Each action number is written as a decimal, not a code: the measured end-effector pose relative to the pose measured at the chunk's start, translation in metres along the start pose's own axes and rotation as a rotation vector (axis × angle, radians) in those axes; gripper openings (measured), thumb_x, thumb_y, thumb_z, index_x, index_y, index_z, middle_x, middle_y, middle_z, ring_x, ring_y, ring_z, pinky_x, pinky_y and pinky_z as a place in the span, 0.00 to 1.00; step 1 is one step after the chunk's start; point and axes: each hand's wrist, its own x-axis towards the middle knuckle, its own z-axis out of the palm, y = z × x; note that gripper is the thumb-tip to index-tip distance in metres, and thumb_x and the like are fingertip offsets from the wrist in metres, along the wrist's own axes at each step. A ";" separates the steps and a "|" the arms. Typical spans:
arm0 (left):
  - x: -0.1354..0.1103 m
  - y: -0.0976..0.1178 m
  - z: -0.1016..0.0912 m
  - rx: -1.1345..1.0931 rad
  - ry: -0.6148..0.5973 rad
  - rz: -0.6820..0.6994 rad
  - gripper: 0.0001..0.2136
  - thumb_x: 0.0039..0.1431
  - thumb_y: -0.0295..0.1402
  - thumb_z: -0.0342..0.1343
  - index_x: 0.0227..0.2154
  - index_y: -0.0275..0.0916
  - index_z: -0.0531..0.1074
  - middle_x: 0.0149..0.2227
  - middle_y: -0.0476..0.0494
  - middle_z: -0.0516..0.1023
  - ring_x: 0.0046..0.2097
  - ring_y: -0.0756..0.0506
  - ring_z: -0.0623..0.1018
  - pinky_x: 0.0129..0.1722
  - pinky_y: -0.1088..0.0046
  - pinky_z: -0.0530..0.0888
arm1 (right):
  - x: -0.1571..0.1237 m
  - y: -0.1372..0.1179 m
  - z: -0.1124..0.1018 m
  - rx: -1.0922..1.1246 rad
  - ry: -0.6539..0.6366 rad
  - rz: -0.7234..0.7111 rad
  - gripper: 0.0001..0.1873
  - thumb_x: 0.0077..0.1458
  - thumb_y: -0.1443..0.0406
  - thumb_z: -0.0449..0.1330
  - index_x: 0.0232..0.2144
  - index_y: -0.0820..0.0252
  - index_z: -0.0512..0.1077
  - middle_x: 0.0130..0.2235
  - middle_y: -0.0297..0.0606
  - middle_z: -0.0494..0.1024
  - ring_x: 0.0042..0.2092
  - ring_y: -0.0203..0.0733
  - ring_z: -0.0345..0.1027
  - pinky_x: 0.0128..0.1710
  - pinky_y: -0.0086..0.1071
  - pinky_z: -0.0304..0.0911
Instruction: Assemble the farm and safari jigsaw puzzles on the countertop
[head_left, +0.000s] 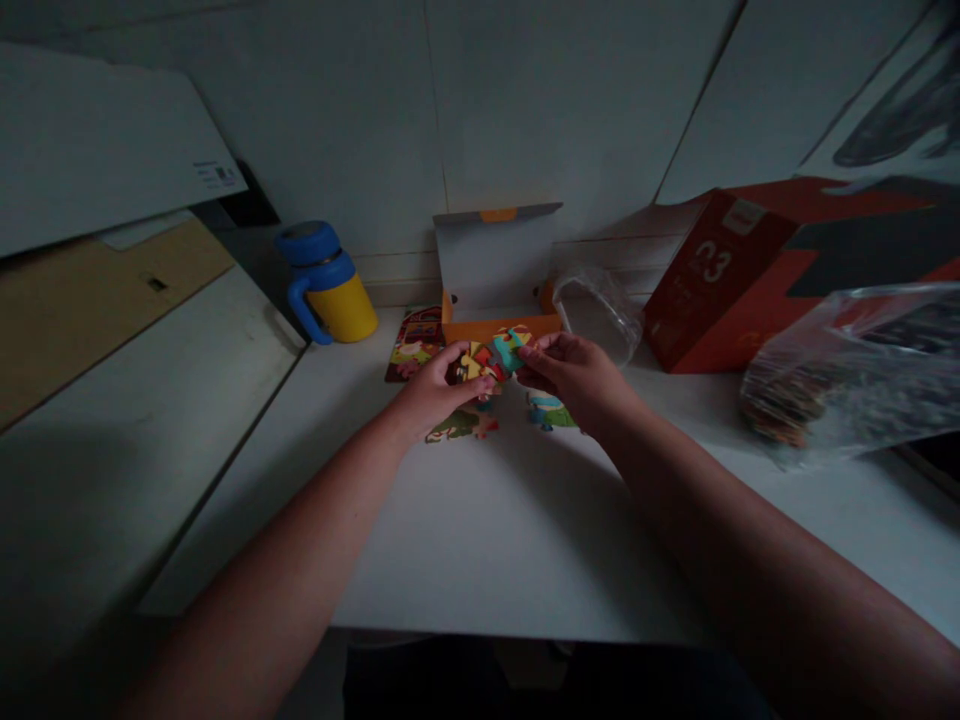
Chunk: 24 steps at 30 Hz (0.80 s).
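Observation:
My left hand (pixel 439 390) and my right hand (pixel 574 375) meet over the white table (pixel 487 540), both pinched on a cluster of joined colourful puzzle pieces (pixel 491 358) held just above it. Loose puzzle pieces lie under the hands: one greenish piece (pixel 459 427) by the left wrist, another (pixel 550 412) by the right. Behind the hands stands a small open orange box (pixel 496 275) with its lid up. A printed picture card (pixel 414 343) lies left of that box.
A yellow mug with a blue lid and handle (pixel 328 285) stands at the back left. A big red box (pixel 757 275) lies at the back right, a clear plastic bag (pixel 600 312) beside it. Another plastic bag with pieces (pixel 847 370) sits at the right.

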 end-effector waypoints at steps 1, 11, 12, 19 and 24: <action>0.000 0.001 0.001 -0.012 0.029 -0.024 0.27 0.50 0.34 0.74 0.53 0.40 0.72 0.45 0.44 0.79 0.39 0.49 0.80 0.43 0.69 0.80 | 0.001 0.001 -0.001 0.000 -0.002 0.001 0.29 0.40 0.50 0.80 0.33 0.54 0.67 0.31 0.31 0.78 0.32 0.38 0.77 0.41 0.38 0.79; -0.001 0.003 0.005 -0.037 0.094 -0.063 0.28 0.51 0.37 0.74 0.53 0.39 0.72 0.48 0.42 0.79 0.41 0.47 0.80 0.41 0.69 0.82 | 0.000 0.001 0.002 -0.091 -0.042 -0.058 0.23 0.52 0.53 0.73 0.44 0.56 0.74 0.40 0.37 0.83 0.37 0.38 0.79 0.47 0.38 0.78; -0.001 0.004 0.005 -0.041 0.104 -0.068 0.29 0.51 0.37 0.74 0.54 0.39 0.72 0.49 0.41 0.79 0.41 0.47 0.80 0.41 0.68 0.82 | 0.001 0.002 0.002 -0.088 -0.028 -0.060 0.21 0.52 0.53 0.73 0.43 0.56 0.75 0.40 0.37 0.83 0.37 0.38 0.79 0.47 0.37 0.78; -0.001 0.006 0.005 -0.060 0.150 -0.087 0.29 0.51 0.34 0.74 0.55 0.40 0.70 0.48 0.43 0.79 0.40 0.49 0.80 0.41 0.69 0.82 | 0.004 0.003 0.000 -0.182 -0.002 -0.102 0.18 0.54 0.53 0.71 0.41 0.56 0.75 0.39 0.38 0.83 0.35 0.37 0.77 0.43 0.37 0.77; -0.002 0.003 0.005 -0.007 0.129 -0.071 0.29 0.51 0.35 0.74 0.56 0.40 0.71 0.47 0.42 0.79 0.40 0.49 0.79 0.42 0.69 0.81 | 0.000 0.002 0.000 -0.237 -0.024 -0.104 0.19 0.54 0.51 0.70 0.40 0.56 0.75 0.37 0.38 0.82 0.32 0.38 0.74 0.39 0.36 0.76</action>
